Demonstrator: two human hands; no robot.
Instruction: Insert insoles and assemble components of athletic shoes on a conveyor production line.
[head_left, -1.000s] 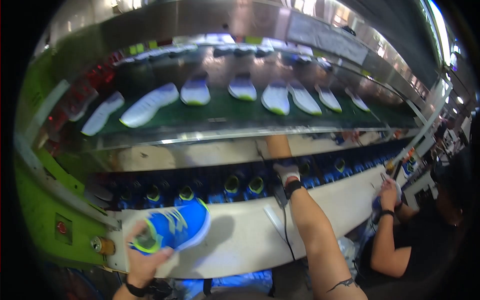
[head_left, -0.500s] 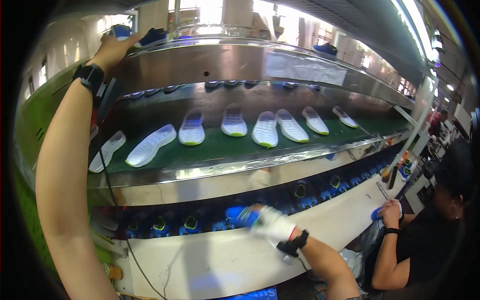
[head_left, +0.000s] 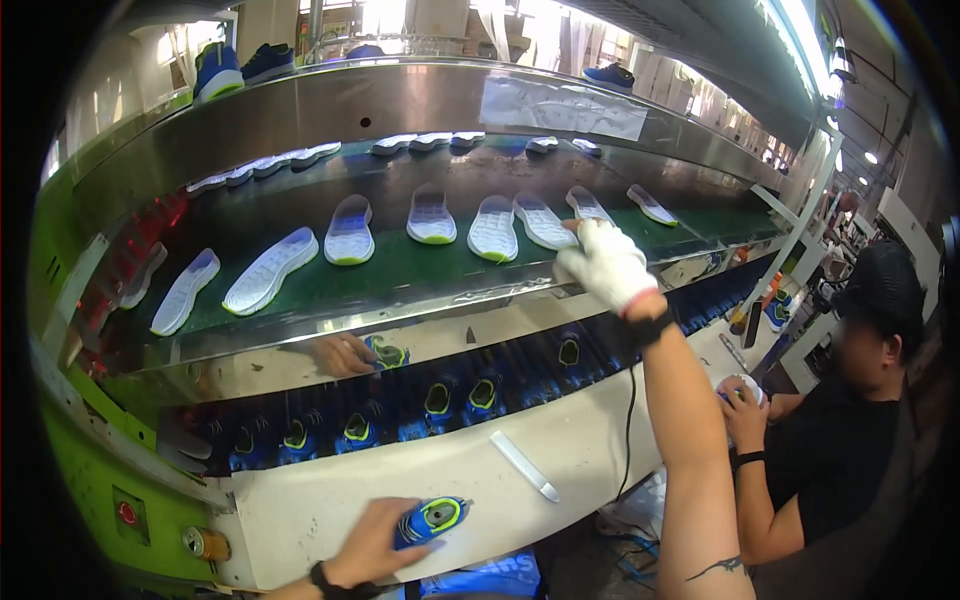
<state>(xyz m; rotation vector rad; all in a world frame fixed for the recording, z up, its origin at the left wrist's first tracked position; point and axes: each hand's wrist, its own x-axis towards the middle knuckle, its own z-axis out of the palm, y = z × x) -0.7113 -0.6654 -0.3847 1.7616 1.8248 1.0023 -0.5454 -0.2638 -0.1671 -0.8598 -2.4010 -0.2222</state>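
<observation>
Low over the front of the white worktop, my left hand (head_left: 375, 540) is closed around a blue shoe (head_left: 430, 520) with a lime-edged opening. My right hand (head_left: 610, 262), in a white glove with bare fingertips, reaches to the green conveyor belt (head_left: 390, 285). Its thumb and fingers look apart, at the near end of a white sole (head_left: 588, 203); the palm hides that end. Beside it lies another white sole (head_left: 543, 222) with a lime tip. Several more such soles lie in a row to the left.
Below the belt, a row of blue shoes (head_left: 437, 400) stands on a dark lower strip. A flat whitish strip (head_left: 525, 466) lies on the worktop (head_left: 330, 505). Blue shoes (head_left: 217, 72) stand on the upper ledge. A can (head_left: 205, 543) is at left; a co-worker (head_left: 840, 450) works at right.
My left hand has come down from the upper ledge, leaving a blue shoe there, and now holds one over the worktop. My right hand has let go of a blue shoe and risen to the soles.
</observation>
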